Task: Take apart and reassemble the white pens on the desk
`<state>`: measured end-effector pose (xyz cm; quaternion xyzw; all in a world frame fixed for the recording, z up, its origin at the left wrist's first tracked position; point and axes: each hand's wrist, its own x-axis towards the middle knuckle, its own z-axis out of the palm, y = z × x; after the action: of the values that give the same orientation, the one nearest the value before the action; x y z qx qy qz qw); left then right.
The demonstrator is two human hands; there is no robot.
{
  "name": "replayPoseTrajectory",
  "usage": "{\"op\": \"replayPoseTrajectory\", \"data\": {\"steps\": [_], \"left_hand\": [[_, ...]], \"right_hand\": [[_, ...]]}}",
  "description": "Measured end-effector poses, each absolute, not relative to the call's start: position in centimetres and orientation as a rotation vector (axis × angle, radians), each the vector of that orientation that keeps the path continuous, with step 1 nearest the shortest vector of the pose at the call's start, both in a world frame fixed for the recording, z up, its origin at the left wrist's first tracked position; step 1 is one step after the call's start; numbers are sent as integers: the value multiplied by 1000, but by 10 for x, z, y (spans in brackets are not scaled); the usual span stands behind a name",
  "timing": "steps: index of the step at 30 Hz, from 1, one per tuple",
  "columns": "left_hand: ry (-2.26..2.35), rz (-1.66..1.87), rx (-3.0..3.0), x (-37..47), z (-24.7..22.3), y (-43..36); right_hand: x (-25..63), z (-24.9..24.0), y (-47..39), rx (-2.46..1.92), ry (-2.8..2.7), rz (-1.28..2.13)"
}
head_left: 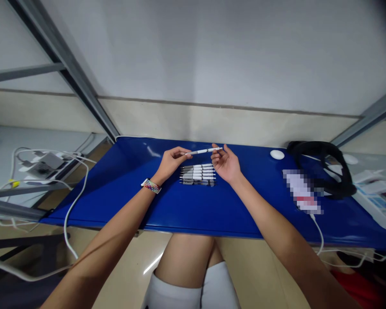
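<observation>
A white and grey pen [202, 151] is held almost level above the blue table, its right end slightly higher. My left hand [173, 162] pinches its grey end between thumb and fingertips. At the white end, my right hand [227, 163] has thumb and index finger around the tip, with the other fingers loosely curled. Just below the hands, a row of several similar pens [197, 174] lies side by side on the table, grey ends to the left. My right hand partly covers the right ends of the upper ones.
On the blue table [193, 210], to the right, are a white oval object [277, 154], a black band-shaped item [324, 165] and a blurred-out phone-like object [302, 191] with a white cable. Metal posts [80, 94] frame the left side. White cables [83, 180] hang at the left edge.
</observation>
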<state>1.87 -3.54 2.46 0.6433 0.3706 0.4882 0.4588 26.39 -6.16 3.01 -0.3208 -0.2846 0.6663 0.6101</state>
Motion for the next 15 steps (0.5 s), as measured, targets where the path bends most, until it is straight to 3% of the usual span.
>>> {"op": "replayPoseTrajectory", "data": {"steps": [15], "left_hand": [[903,1189,1595,20,24,-36]], "right_hand": [[261,34,-65,-531,-341,1713]]}}
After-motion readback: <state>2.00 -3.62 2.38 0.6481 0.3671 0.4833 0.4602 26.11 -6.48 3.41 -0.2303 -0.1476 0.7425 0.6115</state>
